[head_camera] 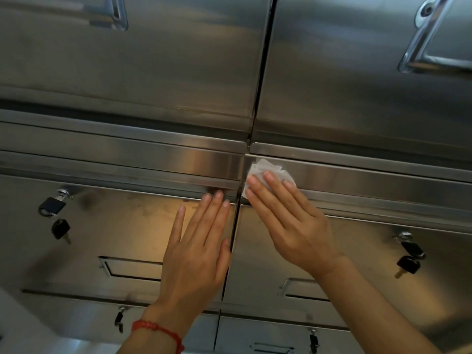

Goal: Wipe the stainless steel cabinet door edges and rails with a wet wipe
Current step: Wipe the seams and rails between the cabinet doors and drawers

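Right hand (293, 223) flat, fingers straight, pressing wet wipe (268, 169) on rail (370, 175); left hand (196, 251) flat, seemingly touching door (115, 226).

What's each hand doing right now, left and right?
Left hand: open, fingers straight, flat against the lower cabinet door, holding nothing.
Right hand: open, straight fingers pressing the wet wipe onto the horizontal rail.

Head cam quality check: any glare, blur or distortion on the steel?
Head view: warm glare patch on the lower left door beside the left hand; bright streak on the rail left of the wipe under the right hand; wide-angle bowing of rails and seams; top handles soft, the upper left one smeared; hands and padlock fairly sharp.
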